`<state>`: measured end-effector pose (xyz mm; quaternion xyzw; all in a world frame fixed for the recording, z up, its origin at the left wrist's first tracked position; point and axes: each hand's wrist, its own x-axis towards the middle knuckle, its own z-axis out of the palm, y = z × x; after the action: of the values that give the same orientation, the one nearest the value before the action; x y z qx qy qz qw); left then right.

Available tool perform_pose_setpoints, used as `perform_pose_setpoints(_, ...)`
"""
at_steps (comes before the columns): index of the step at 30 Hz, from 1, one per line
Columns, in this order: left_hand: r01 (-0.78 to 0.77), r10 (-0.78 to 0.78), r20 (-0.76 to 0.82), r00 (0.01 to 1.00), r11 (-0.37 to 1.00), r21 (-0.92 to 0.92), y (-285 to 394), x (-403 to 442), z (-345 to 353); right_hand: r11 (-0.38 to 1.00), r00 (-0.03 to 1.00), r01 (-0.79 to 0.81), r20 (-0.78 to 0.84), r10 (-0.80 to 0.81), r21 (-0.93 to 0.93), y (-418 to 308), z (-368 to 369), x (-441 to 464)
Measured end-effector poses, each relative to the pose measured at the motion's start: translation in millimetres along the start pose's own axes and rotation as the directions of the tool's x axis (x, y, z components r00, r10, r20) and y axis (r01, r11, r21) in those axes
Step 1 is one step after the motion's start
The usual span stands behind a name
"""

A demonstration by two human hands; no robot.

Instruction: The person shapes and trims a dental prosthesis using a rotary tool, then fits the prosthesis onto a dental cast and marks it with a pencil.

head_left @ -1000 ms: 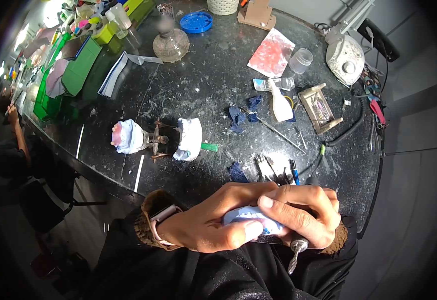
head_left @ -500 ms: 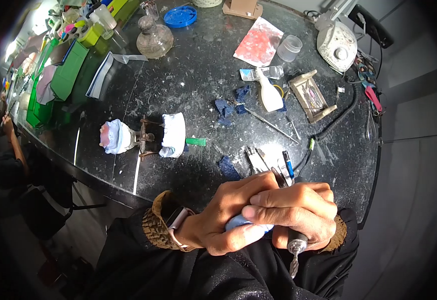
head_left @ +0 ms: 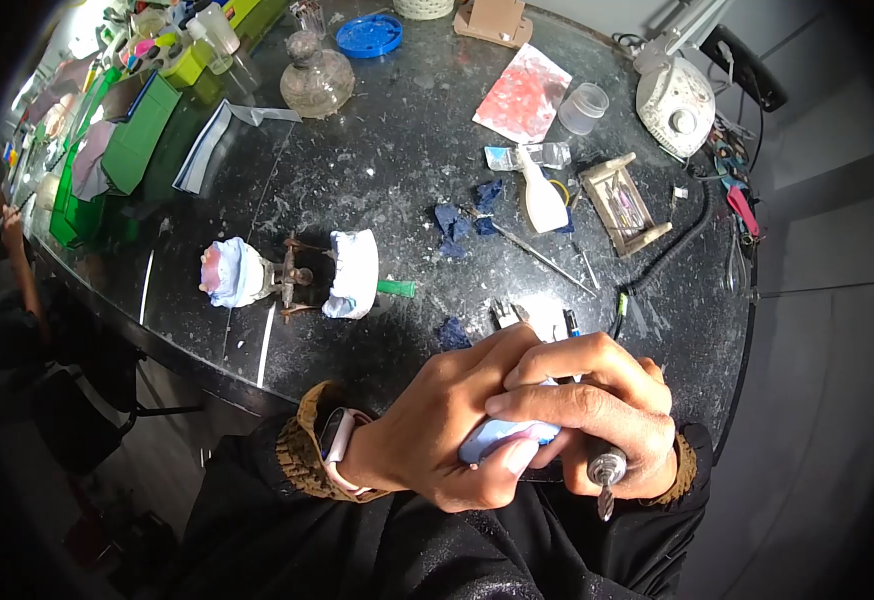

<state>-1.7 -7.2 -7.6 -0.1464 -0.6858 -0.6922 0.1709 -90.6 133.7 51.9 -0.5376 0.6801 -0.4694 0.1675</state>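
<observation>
My left hand (head_left: 449,420) is closed round a pale-blue moulded piece (head_left: 502,436), which shows between the fingers and thumb. Much of that piece is hidden, so its full shape cannot be made out. A rotary handpiece (head_left: 607,468) with a fluted metal bur sits in the grip of my right hand (head_left: 602,405), the bur pointing down toward my lap. Fingers of the right hand also rest over the pale-blue piece, beside the left hand. The bur is apart from the piece.
On the black table stand a dental articulator (head_left: 295,275), a blue-and-white cast (head_left: 232,272) and a white cast (head_left: 353,273). Beyond are a white bottle (head_left: 540,195), a wooden tool rack (head_left: 625,203), a glass burner (head_left: 317,82) and a green box (head_left: 139,135). Another person's arm (head_left: 22,265) shows far left.
The right hand has turned, bringing the bur up and slightly right, and it now points more toward me. More of the pale-blue piece shows. The view has shifted slightly.
</observation>
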Motion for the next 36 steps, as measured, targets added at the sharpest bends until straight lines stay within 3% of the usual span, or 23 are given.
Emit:
perform_pose_setpoints(3,-0.075,0.073,0.021,0.997,0.993,0.096,-6.5,0.7,1.1,0.992,0.997,0.031,-0.067,-0.04,-0.125,-0.4,5.9,-1.5)
perform_pose_setpoints(7,-0.045,0.046,-0.029,0.999,0.999,0.031,-3.0,-0.1,5.4,1.0,0.996,0.019,-0.092,-0.022,-0.025,-1.6,9.7,-3.3)
perform_pose_setpoints(10,-0.062,0.068,-0.069,0.995,0.995,0.082,-10.5,-11.1,10.0,1.0,0.994,0.011,-0.108,-0.011,-0.005,4.0,13.2,-3.8)
perform_pose_setpoints(11,0.025,-0.025,-0.09,0.996,1.0,-0.008,-12.3,-9.2,10.5,1.0,0.995,-0.028,-0.097,0.028,-0.003,5.0,12.6,-2.0)
perform_pose_setpoints(12,-0.078,0.081,-0.112,0.99,0.997,0.029,-15.2,-4.5,8.8,0.999,0.992,0.033,-0.118,-0.036,-0.029,13.0,17.3,-2.5)
perform_pose_setpoints(14,-0.003,0.0,-0.101,0.995,0.999,-0.036,-11.9,-3.5,7.2,0.988,0.994,-0.098,-0.038,0.103,0.116,4.0,9.4,1.4)
perform_pose_setpoints(15,0.282,-0.3,-0.018,0.954,0.914,-0.293,-3.7,-6.0,2.6,0.991,0.994,-0.096,-0.043,0.1,0.091,6.2,6.6,2.5)
perform_pose_setpoints(16,0.53,-0.541,0.136,0.83,0.688,-0.496,3.5,-7.7,-2.3,0.993,0.994,-0.093,-0.05,0.097,0.065,10.0,3.7,4.1)
perform_pose_setpoints(17,0.543,-0.569,0.208,0.795,0.516,-0.663,2.3,-3.5,-4.1,0.995,0.994,-0.065,-0.085,0.071,0.072,17.0,4.4,4.4)
perform_pose_setpoints(18,0.543,-0.634,0.176,0.753,0.446,-0.712,7.7,-2.1,-3.6,0.978,0.983,-0.17,-0.053,0.178,0.122,15.4,1.3,3.7)
perform_pose_setpoints(20,0.494,-0.555,0.25,0.793,0.346,-0.798,4.8,-2.9,-6.2,0.979,0.983,-0.171,-0.052,0.177,0.111,15.1,-1.2,6.2)
perform_pose_setpoints(23,0.499,-0.529,0.268,0.806,0.361,-0.788,2.7,-4.4,-6.7,0.983,0.985,-0.125,-0.099,0.139,0.137,21.0,1.0,5.3)
perform_pose_setpoints(26,0.611,-0.627,0.27,0.731,0.425,-0.668,8.1,0.4,-5.7,0.968,0.978,-0.143,-0.121,0.171,0.206,21.0,2.8,4.4)
perform_pose_setpoints(36,0.625,-0.647,0.257,0.718,0.436,-0.648,11.7,5.5,-2.3,0.967,0.976,-0.116,-0.156,0.154,0.229,24.9,3.1,4.7)
